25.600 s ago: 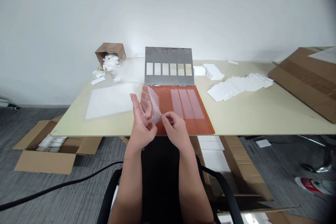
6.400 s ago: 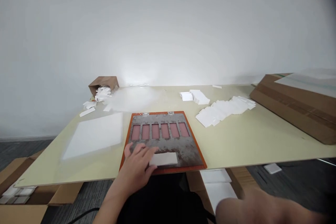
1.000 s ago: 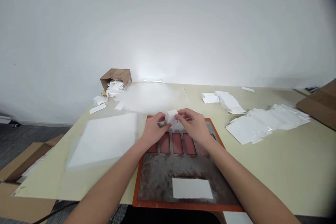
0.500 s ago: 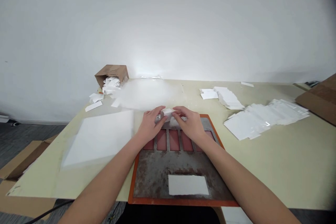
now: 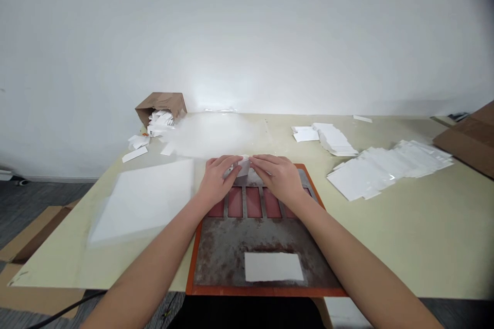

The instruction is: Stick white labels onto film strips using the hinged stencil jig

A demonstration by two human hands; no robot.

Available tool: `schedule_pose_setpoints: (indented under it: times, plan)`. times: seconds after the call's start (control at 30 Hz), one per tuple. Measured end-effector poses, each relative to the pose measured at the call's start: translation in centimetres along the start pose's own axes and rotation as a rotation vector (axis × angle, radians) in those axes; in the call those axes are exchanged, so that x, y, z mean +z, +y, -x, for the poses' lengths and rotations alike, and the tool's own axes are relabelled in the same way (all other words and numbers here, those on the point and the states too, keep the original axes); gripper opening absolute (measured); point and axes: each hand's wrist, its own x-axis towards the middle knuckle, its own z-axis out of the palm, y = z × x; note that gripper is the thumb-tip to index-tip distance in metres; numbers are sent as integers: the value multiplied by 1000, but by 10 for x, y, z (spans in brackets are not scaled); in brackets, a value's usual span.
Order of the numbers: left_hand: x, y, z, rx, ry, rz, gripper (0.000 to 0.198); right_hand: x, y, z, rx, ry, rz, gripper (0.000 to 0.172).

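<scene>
Both hands pinch a small white piece of folded card or paper above the far part of a grey metal plate. My left hand is closed on its left side, thumb nearest me. From the right, my right hand grips the same piece between thumb and fingers. Under them lies the grey plate with an orange-red border, its row of rectangular slots showing red beneath. A white rectangular card rests flat on the plate's near part. The fingertips partly hide the held piece.
Left of the plate lies a stack of white sheets. A brown box spilling white slips stands at the back left. On the right are white card stacks, overlapping clear-wrapped white packets and a cardboard box.
Both hands have drawn closer together over the white piece, and their fingertips now lie further over its top. The view has shifted slightly.
</scene>
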Motion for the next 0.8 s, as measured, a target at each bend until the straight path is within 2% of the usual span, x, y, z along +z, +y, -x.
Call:
schedule_pose_setpoints:
  times: [0.17, 0.4, 0.5, 0.57, 0.7, 0.8]
  plan:
    - [-2, 0, 1, 8, 11, -23, 28, -3, 0, 1, -19, 12, 37, 25]
    - [-3, -1, 1, 53, 24, -48, 29, -8, -2, 1, 58, -10, -173, 19]
    - [0, -4, 0, 38, 46, -55, 28, -28, 5, -1, 118, -50, -252, 19]
    - [2, -5, 0, 22, 58, -57, 27, -48, 13, -2, 214, -63, -312, 20]
    - [3, -5, 0, -3, 84, -32, 27, -85, 40, 4, 388, -91, -402, 30]
    - [3, -4, 0, -22, 118, -5, 27, -98, 64, 19, 552, -163, -542, 34]
